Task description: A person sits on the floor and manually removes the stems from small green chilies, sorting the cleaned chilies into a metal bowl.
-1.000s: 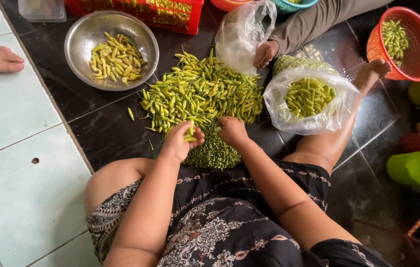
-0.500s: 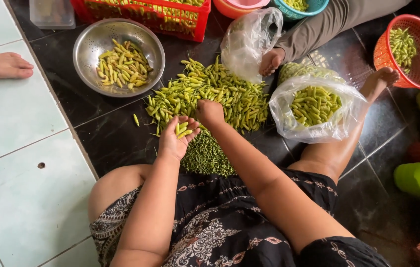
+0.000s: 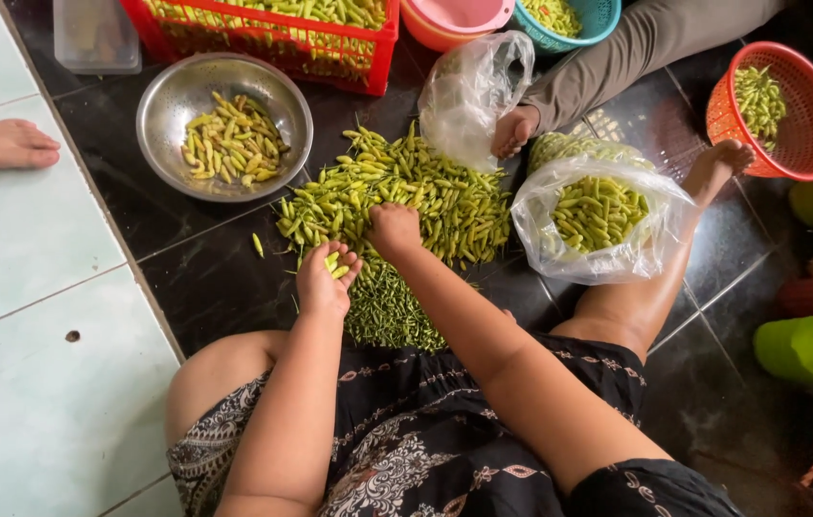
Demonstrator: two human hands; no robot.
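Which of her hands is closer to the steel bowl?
Left. The left hand, cupping a few chillies, sits below and right of the steel bowl; the right hand rests on the chilli pile, farther right.

Hands repositioned over chilli pile

Right hand has advanced into the green chillies; left hand has turned palm-up, cupping several chillies just beside it.
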